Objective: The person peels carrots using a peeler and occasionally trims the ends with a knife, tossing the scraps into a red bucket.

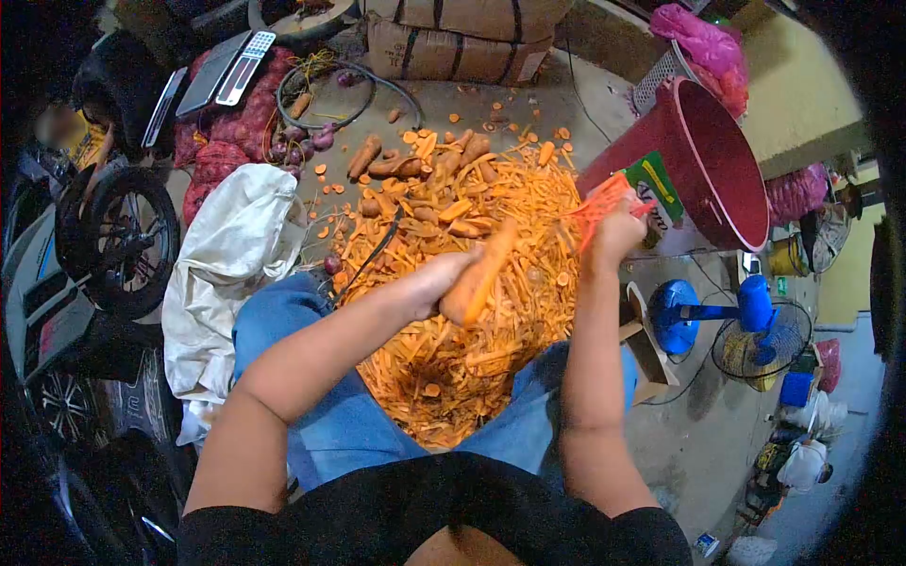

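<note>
My left hand [436, 281] is closed round a large carrot [483, 275], which slants up and away over the heap. Part of its surface is bright orange and looks peeled. To the right, my right hand [618, 233] grips a red peeler [596, 200], smeared by motion and held apart from the carrot, in front of the dark red bucket. Between my legs and beyond them lies a wide heap of carrot peelings [528, 325]. Several unpeeled carrots [394, 167] rest on its far side.
A dark red bucket [651, 132] tilts at the right, near a blue fan [755, 307] and an open cardboard box [651, 358]. On the left are a white sack [226, 255], red onion sacks [231, 127] and a motorcycle wheel [132, 241]. Strapped cartons [458, 52] stand at the back.
</note>
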A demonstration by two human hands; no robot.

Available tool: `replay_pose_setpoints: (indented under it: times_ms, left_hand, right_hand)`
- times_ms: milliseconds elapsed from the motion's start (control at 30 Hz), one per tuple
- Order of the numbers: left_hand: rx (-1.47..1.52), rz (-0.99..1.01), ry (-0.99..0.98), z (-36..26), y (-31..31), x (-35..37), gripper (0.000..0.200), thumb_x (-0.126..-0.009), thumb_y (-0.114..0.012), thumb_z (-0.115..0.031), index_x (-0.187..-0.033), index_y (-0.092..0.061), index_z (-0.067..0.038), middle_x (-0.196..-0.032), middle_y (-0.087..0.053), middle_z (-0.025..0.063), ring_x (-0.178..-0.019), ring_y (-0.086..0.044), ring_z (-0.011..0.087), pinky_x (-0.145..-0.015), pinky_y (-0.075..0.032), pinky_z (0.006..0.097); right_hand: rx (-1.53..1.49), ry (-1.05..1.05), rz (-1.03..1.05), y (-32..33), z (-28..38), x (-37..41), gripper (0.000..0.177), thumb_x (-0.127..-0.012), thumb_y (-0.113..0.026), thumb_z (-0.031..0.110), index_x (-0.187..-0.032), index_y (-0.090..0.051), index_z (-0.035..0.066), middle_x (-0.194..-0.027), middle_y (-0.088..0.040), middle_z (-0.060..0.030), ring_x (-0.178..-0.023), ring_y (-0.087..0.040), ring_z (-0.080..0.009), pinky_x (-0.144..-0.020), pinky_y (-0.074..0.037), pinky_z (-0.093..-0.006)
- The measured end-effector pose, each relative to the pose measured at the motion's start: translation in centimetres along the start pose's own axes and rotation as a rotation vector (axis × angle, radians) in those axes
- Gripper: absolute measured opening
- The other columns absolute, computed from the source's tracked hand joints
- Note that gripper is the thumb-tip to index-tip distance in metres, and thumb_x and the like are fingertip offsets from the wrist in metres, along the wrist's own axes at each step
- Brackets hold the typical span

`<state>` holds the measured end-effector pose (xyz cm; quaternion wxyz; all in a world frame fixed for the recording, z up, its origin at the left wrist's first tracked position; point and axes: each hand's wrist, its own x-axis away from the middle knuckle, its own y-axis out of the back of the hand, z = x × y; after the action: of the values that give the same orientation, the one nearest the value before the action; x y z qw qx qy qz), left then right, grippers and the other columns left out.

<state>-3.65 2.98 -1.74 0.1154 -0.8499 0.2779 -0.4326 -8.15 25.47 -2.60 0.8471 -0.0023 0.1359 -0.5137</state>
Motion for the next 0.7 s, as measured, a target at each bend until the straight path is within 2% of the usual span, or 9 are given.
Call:
replay_pose_setpoints:
  times_ms: [67,200,300,400,433,467,500,567,700]
  left_hand:
    - [0.07,-0.038,-0.001,-0.2,0.6,-0.6,0.035,-0.083,-0.031,-0.035,-0.091,-0.047,-0.005,-0.076,-0.053,0.0048,-0.064,-0.05,0.0117,-0.057,-0.042,0.0251]
    - [0.219,-0.027,-0.076,-0.5,0.0,-0.5,0.032,-0.083,-0.032,-0.031,-0.094,-0.048,-0.006,-0.078,-0.053,0.0033,-0.065,-0.051,0.0123,-0.058,-0.043,0.026]
    - [0.05,0.061,-0.148,-0.6,0.2,-0.3,0.03,-0.082,-0.034,-0.029,-0.096,-0.049,-0.007,-0.086,-0.055,0.003,-0.069,-0.053,0.0117,-0.062,-0.044,0.0246]
    - [-0.117,0.122,-0.095,0.2,-0.3,0.0,0.03,-0.082,-0.034,-0.028,-0.093,-0.05,-0.006,-0.085,-0.055,0.0032,-0.071,-0.052,0.0103,-0.062,-0.043,0.0235]
    - [-0.133,0.144,-0.02,0.7,-0.5,0.0,0.03,-0.083,-0.034,-0.029,-0.09,-0.051,-0.006,-0.084,-0.054,0.0035,-0.073,-0.052,0.0092,-0.061,-0.042,0.0226]
    - [-0.179,0.1,-0.18,1.3,-0.8,-0.3,0.031,-0.083,-0.033,-0.03,-0.095,-0.049,-0.006,-0.086,-0.053,0.0039,-0.072,-0.052,0.0095,-0.061,-0.042,0.0236]
    - [-0.182,0.102,-0.181,1.0,-0.8,-0.1,0.031,-0.083,-0.033,-0.03,-0.095,-0.049,-0.006,-0.086,-0.053,0.0039,-0.072,-0.052,0.0095,-0.061,-0.042,0.0236]
    - [0.062,0.088,-0.03,0.0,-0.8,0.3,0.034,-0.083,-0.032,-0.032,-0.099,-0.045,-0.006,-0.084,-0.053,0.0038,-0.071,-0.051,0.0103,-0.062,-0.042,0.0247]
    - [0.163,0.06,0.03,-0.2,0.3,-0.8,0.033,-0.084,-0.028,-0.033,-0.098,-0.044,-0.007,-0.075,-0.052,0.0044,-0.065,-0.052,0.0139,-0.059,-0.044,0.0258]
  right_hand:
    - [0.151,-0.033,0.206,-1.2,2.9,3.5,0.013,-0.078,-0.045,0.011,-0.078,-0.05,-0.001,-0.072,-0.052,-0.0044,-0.065,-0.048,-0.0122,-0.061,-0.039,-0.0256]
    - [0.172,-0.027,0.592,-2.0,5.3,10.8,0.014,-0.079,-0.044,0.014,-0.075,-0.049,0.002,-0.067,-0.051,-0.0036,-0.061,-0.045,-0.0113,-0.054,-0.037,-0.0261]
    - [0.33,0.048,0.594,-2.2,5.9,11.4,0.017,-0.079,-0.045,0.016,-0.07,-0.047,0.002,-0.061,-0.048,-0.004,-0.055,-0.042,-0.0121,-0.05,-0.035,-0.0278]
    - [0.244,0.171,0.293,-1.9,1.6,5.1,0.021,-0.078,-0.046,0.018,-0.068,-0.048,0.0,-0.059,-0.049,-0.0066,-0.051,-0.042,-0.016,-0.049,-0.035,-0.03]
    - [0.376,0.102,0.179,-1.1,1.1,3.0,0.02,-0.079,-0.045,0.017,-0.07,-0.048,0.0,-0.06,-0.049,-0.0046,-0.052,-0.042,-0.0132,-0.05,-0.036,-0.0273]
    - [0.508,0.03,0.064,-0.1,0.3,1.2,0.02,-0.08,-0.043,0.017,-0.071,-0.049,0.0,-0.061,-0.049,-0.0027,-0.052,-0.041,-0.0103,-0.05,-0.036,-0.0246]
    - [0.302,-0.035,-0.035,-0.2,0.5,0.7,0.02,-0.081,-0.043,0.017,-0.072,-0.05,0.001,-0.061,-0.05,-0.0022,-0.049,-0.04,-0.0102,-0.048,-0.036,-0.0246]
    - [0.063,-0.219,0.11,0.4,1.1,0.8,0.019,-0.081,-0.044,0.018,-0.071,-0.049,0.002,-0.063,-0.049,-0.0012,-0.053,-0.041,-0.0085,-0.05,-0.035,-0.0224]
    - [-0.016,0.087,0.532,-1.9,5.5,8.8,0.019,-0.081,-0.042,0.017,-0.072,-0.048,0.001,-0.058,-0.047,-0.0006,-0.052,-0.04,-0.0082,-0.047,-0.035,-0.0243]
